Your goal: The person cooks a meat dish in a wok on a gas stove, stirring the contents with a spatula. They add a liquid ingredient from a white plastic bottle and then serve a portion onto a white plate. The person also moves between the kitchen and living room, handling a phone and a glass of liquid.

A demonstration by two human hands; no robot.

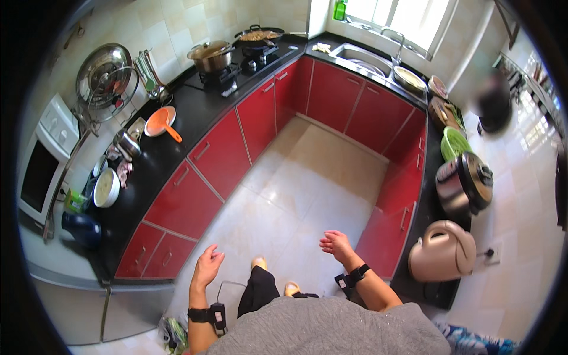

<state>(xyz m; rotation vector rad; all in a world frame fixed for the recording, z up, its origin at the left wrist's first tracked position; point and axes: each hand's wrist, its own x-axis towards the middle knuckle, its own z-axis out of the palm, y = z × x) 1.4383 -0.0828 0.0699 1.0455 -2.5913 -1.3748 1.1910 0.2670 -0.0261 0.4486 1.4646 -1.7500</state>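
Note:
My left hand [207,267] hangs above the floor near the red drawers at lower left, fingers apart and holding nothing. My right hand [336,245] is held out over the tiled floor [301,195], empty, with its fingers loosely spread. Both wrists wear black straps with small devices. On the counter at left lie an orange slotted spoon [165,125] on a white plate, a white bowl [106,187] and a dark blue kettle [82,228]. At right stand a beige electric kettle [443,255], a pressure cooker [461,183] and a green basket [454,143].
Black counters over red cabinets [337,97] run round three sides. A lidded pot [212,57] and a frying pan with food [259,35] sit on the gas hob. The sink [361,60] is under the window. A plastic bag [174,335] lies at lower left beside the refrigerator [133,313].

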